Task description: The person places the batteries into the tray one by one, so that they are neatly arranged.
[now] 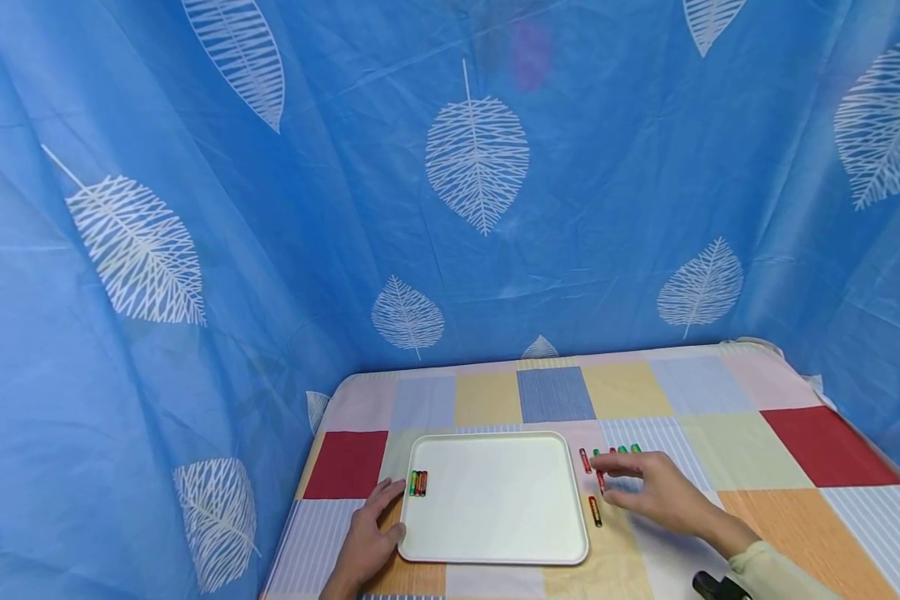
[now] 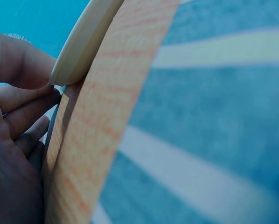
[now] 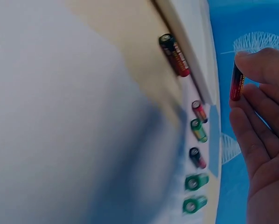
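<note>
My right hand (image 1: 663, 493) is raised to the right of the tray and pinches a red-and-black battery (image 3: 237, 83) between thumb and fingertips. A white rectangular tray (image 1: 498, 500) lies on the table, with a short row of green and red batteries (image 1: 418, 483) side by side near its left rim. My left hand (image 1: 370, 533) rests at that left rim, thumb and fingers spread; in the left wrist view the thumb (image 2: 25, 65) touches the tray's edge. Near the tray's right side lies another red-and-black battery (image 3: 175, 56). Beyond it stretches a line of several red and green batteries (image 3: 198, 132).
A patchwork tablecloth (image 1: 750, 450) covers the table. Blue curtains (image 1: 570, 208) with white leaf prints hang behind the table and at both sides. A small black object (image 1: 716, 586) is at the right sleeve.
</note>
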Motion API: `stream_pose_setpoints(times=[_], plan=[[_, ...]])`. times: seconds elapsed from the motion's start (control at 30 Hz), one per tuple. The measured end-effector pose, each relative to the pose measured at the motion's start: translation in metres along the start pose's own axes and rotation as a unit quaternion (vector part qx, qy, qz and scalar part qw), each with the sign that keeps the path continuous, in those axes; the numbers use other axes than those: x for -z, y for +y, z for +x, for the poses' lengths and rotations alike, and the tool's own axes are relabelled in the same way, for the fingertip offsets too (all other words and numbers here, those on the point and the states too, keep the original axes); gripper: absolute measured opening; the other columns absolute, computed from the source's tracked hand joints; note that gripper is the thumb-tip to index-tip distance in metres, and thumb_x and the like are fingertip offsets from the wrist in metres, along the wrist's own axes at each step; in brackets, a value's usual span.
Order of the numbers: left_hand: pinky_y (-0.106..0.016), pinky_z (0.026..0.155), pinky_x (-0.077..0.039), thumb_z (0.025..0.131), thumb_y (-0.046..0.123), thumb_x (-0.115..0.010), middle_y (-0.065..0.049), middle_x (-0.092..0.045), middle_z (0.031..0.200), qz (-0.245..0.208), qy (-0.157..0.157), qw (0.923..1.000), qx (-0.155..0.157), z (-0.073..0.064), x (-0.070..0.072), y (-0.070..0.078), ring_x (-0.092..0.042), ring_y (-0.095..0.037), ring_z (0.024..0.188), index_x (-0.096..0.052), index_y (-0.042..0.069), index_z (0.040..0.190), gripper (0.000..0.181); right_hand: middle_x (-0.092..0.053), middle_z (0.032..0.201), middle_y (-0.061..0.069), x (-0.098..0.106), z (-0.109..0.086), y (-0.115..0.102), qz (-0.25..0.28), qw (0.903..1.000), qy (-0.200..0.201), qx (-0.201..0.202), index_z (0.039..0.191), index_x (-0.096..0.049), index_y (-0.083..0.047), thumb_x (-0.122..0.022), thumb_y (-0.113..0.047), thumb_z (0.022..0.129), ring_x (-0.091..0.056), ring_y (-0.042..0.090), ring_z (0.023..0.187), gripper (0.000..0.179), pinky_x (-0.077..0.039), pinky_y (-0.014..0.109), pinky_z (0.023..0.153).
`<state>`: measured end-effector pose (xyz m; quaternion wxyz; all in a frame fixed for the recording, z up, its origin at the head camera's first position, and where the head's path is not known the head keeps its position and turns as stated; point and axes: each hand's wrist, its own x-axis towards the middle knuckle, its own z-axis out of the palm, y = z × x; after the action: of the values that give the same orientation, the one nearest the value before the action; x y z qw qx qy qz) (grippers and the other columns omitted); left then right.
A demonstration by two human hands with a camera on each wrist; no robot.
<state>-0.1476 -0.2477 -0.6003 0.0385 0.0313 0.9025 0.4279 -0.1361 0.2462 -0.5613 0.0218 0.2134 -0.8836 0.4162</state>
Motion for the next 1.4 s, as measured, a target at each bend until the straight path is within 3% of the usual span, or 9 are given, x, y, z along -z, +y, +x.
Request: stream_pose_setpoints(times=[0.37,0.67,1.03,1.4], plan=[[-0.078,0.124,-0.031,0.086,-0.001,-0.075,-0.025,-0.055,0.163,-0.005,0.005,0.9999,-0.013,-0.003,-0.001,-0.003,-0.041,-0.052,0.157,-0.066,0.009,0.151,0.067,-0.081,0.129,0.006,-0.013,0.029,-0.014,0.012,0.9991,-0.012,0.038,0.133,-0.077,-0.007,-0.086,-0.015,0.094,-0.079,0.016,0.113,0.041,-0.067,0.042,0.095],[-0.078,0.125,-0.030,0.086,0.000,-0.075,-0.024,-0.054,0.164,-0.010,-0.002,0.9999,-0.009,-0.002,-0.001,-0.001,-0.039,-0.052,0.158,-0.066,0.010,0.152,0.067,-0.082,0.126,0.003,-0.027,0.053,-0.026,0.003,0.9977,-0.016,0.066,0.131,-0.079,-0.016,-0.087,-0.016,0.093,-0.081,0.025,0.110,0.039,-0.067,0.042,0.093],[-0.077,0.127,-0.028,0.086,-0.001,-0.073,-0.023,-0.055,0.163,-0.009,0.004,0.9999,-0.007,0.001,-0.001,-0.001,-0.039,-0.050,0.159,-0.066,0.011,0.151,0.067,-0.081,0.129,0.005,-0.048,0.083,-0.042,0.015,0.9969,-0.042,0.064,0.132,-0.079,-0.013,-0.086,-0.012,0.093,-0.078,0.021,0.113,0.040,-0.064,0.041,0.101],[-0.077,0.126,-0.028,0.086,-0.001,-0.075,-0.023,-0.055,0.163,-0.007,0.003,0.9999,-0.007,-0.002,0.000,0.002,-0.039,-0.051,0.159,-0.066,0.011,0.151,0.066,-0.081,0.128,0.011,-0.076,0.104,-0.057,0.028,0.9929,-0.053,0.103,0.131,-0.079,-0.011,-0.085,-0.010,0.093,-0.078,0.021,0.112,0.038,-0.064,0.040,0.101]])
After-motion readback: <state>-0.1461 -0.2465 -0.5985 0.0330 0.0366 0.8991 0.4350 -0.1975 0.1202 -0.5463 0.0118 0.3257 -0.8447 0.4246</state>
